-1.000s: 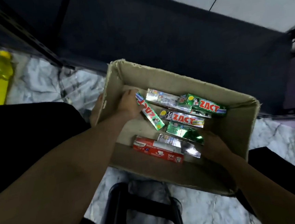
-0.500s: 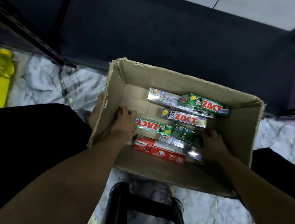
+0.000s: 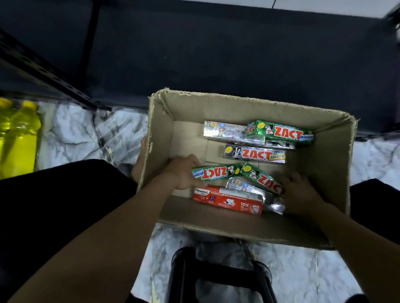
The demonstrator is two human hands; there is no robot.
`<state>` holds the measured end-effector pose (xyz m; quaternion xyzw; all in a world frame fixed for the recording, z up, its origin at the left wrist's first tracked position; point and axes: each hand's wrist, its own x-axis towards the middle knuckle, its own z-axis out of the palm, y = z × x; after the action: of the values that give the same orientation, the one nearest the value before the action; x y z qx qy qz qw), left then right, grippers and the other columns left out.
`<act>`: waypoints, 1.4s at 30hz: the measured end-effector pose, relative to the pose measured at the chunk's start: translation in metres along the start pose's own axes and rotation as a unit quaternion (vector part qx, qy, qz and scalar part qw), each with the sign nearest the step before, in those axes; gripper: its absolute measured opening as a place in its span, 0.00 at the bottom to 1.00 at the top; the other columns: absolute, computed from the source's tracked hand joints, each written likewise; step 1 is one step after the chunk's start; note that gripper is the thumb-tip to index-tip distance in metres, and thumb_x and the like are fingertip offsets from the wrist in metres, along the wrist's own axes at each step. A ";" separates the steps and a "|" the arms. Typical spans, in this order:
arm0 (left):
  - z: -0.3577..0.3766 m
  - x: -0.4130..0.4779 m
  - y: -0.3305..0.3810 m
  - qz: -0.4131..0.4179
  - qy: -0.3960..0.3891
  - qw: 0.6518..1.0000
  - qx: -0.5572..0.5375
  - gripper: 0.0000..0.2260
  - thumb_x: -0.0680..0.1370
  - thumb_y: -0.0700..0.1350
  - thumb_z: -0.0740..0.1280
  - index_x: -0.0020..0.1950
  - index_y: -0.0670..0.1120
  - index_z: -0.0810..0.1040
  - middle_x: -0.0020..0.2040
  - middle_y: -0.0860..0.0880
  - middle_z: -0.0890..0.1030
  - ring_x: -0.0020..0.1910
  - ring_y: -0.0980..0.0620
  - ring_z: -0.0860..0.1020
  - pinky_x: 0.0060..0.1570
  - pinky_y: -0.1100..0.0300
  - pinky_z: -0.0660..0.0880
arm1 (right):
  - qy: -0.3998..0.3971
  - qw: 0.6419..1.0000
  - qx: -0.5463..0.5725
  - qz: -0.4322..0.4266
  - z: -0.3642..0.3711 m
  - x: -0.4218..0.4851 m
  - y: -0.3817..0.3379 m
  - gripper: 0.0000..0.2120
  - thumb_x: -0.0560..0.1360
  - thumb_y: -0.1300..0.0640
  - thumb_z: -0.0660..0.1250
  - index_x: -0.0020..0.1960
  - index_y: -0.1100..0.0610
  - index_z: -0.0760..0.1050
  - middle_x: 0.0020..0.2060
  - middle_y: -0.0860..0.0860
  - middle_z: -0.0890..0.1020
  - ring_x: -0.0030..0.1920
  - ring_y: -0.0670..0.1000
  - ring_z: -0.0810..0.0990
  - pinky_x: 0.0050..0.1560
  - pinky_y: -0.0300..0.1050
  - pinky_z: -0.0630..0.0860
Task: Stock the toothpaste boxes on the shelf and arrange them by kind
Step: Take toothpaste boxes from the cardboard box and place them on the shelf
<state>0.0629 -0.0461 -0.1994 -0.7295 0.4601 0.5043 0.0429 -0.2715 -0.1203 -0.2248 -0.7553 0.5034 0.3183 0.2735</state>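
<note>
An open cardboard carton (image 3: 328, 161) sits on the floor and holds several toothpaste boxes. My left hand (image 3: 183, 174) grips the left end of a green ZACT box (image 3: 217, 172) lying flat near the carton's left wall. My right hand (image 3: 298, 192) curls round the lower end of a second green ZACT box (image 3: 260, 178), which lies slanted over a silver box (image 3: 244, 186). A red Pepsodent box (image 3: 227, 201) lies along the near wall. At the back lie a silver ZACT box (image 3: 254, 153), another green ZACT box (image 3: 282, 132) and a silver box (image 3: 223, 131).
The dark bottom shelf (image 3: 209, 49) runs just behind the carton, with a perforated black upright (image 3: 29, 67) at the left. Yellow bottles (image 3: 7, 141) stand on the marble floor at the far left. A black stool (image 3: 220, 282) is below me, between my dark-clad legs.
My left hand swung its green ZACT box from slanted upright to flat and crosswise, nearer the red box. My right hand stayed at the slanted green box's end. The view shifted a little.
</note>
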 end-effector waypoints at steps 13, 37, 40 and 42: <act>0.006 -0.027 0.009 -0.060 0.024 0.961 -0.271 0.16 0.75 0.49 0.75 0.61 0.49 0.79 0.53 0.48 0.83 0.44 0.56 0.81 0.42 0.64 0.80 | 0.058 0.996 0.063 -0.003 0.019 -0.004 -0.003 0.33 0.73 0.55 0.72 0.74 0.53 0.63 0.67 0.56 0.74 0.63 0.60 0.74 0.61 0.49 0.73; -0.104 -0.212 0.069 0.215 0.332 0.867 -0.304 0.14 0.71 0.48 0.79 0.55 0.58 0.85 0.54 0.53 0.83 0.43 0.59 0.82 0.43 0.66 0.77 | 0.358 0.893 0.080 -0.261 -0.200 -0.186 -0.054 0.20 0.79 0.41 0.58 0.67 0.45 0.77 0.42 0.42 0.80 0.44 0.47 0.77 0.51 0.49 0.75; -0.127 -0.261 0.085 0.256 0.380 0.826 -0.329 0.14 0.70 0.49 0.79 0.54 0.59 0.85 0.53 0.53 0.85 0.46 0.49 0.83 0.49 0.52 0.82 | 0.403 0.867 0.094 -0.278 -0.240 -0.236 -0.069 0.20 0.79 0.42 0.59 0.67 0.47 0.77 0.47 0.44 0.81 0.49 0.47 0.78 0.55 0.49 0.75; -0.143 -0.296 0.096 0.289 0.407 0.797 -0.340 0.14 0.70 0.47 0.79 0.55 0.56 0.85 0.53 0.52 0.85 0.50 0.47 0.84 0.53 0.50 0.81 | 0.427 0.849 0.098 -0.295 -0.266 -0.269 -0.081 0.21 0.79 0.41 0.59 0.66 0.47 0.77 0.51 0.46 0.83 0.52 0.47 0.79 0.57 0.50 0.75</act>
<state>0.0738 0.0099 0.1384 -0.6678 0.4238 0.2741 -0.5470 -0.2188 -0.1303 0.1583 -0.8988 0.3531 -0.1820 0.1855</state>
